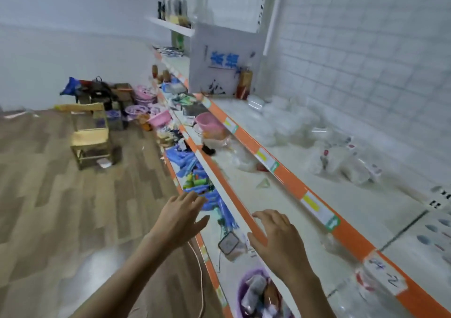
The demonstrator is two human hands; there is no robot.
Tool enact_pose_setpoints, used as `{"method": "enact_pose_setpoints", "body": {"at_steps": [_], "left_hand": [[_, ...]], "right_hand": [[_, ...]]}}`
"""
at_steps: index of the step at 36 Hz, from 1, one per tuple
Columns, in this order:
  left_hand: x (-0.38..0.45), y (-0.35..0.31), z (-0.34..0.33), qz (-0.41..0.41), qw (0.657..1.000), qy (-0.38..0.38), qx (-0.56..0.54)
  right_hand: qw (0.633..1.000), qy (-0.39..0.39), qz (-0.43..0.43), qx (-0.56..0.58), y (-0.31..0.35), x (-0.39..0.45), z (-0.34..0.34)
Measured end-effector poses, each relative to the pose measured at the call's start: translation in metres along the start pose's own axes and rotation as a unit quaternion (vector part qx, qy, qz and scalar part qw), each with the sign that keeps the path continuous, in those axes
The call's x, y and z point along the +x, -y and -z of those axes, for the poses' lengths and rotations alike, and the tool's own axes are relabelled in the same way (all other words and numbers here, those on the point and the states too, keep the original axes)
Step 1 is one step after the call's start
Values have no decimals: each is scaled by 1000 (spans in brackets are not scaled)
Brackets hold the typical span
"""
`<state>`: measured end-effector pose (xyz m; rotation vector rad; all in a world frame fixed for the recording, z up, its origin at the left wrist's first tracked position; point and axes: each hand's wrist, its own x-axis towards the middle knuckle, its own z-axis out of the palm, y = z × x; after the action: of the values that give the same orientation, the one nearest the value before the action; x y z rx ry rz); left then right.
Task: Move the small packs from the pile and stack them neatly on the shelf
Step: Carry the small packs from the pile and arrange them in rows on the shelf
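1. Both forearms reached forward from the bottom of the view, and neither hand carried anything. The left hand [181, 216] hung over the edge of the lowest shelf tier with fingers spread and relaxed, its grip wide.
2. The right hand [277, 238] hovered above the orange-trimmed edge of the middle tier, fingers loosely arched downward and holding nothing, its grip likewise wide.
3. Nearest below them, a purple basket [246, 291] of mixed items sat on the lowest tier, with a small square-framed object [229, 243] just beyond it.
4. The pile of small blue packs [186, 162] lay further along that lowest tier, jumbled and leaning at odd angles, with some green and yellow items [197, 181] mixed in. A few blue packs lay just beside the left fingertips.
5. The shelf [292, 183] above held scattered clear plastic pieces [339, 164] and a pink basket [210, 122]. No neat stack of blue packs showed on it anywhere, though blur hid fine detail.
6. Judged from this, the task looked barely begun or between trips: the pile seemed largely untouched, no pack was in hand, and the stacking was all left to do.
7. The likely next need was a grasp on the nearest blue packs.
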<state>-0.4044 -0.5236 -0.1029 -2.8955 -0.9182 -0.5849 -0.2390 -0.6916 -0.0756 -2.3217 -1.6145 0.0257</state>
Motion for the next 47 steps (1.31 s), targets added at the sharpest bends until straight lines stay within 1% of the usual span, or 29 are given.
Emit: {"method": "enact_pose_setpoints", "body": {"at_steps": [7,13,18,21,26,29,32,34,37,41,44,47], "left_hand": [[76,85,-16,-34,999,-26,-14],[130,148,-30,-61,997,-12,-49],[171,181,-48,-90,994,14,-68],[201,193,-59,-97,992,18,-83],[265,204,-70,-106,985,38,-128],[313,210,-74,-121,986,9,-110],[366,213,-78,-109,987,17,-117],[402,216,-85,-116,986,12,-116],[454,215,-89,-143,984,28,-106],[515,216,-100,-162,983,32,-80],[546,214,-112,-176,979,53,-87],[569,208,-124,-193,974,78,-89]], "right_hand": [[999,-14,-51,4,24,94,-15],[997,-3,-76,3,44,164,-28],[996,-2,-90,5,46,215,-36],[995,-11,-97,1,38,243,-32],[993,-56,-102,-8,11,300,-16],[991,-86,-107,-6,-12,344,-8],[987,-113,-110,-8,-37,388,1],[987,-116,-114,5,-52,416,8],[987,-91,-128,29,-73,456,18],[985,-20,-159,63,-92,502,24],[986,44,-156,28,-99,524,19],[985,77,-155,-17,-103,535,14]]}}
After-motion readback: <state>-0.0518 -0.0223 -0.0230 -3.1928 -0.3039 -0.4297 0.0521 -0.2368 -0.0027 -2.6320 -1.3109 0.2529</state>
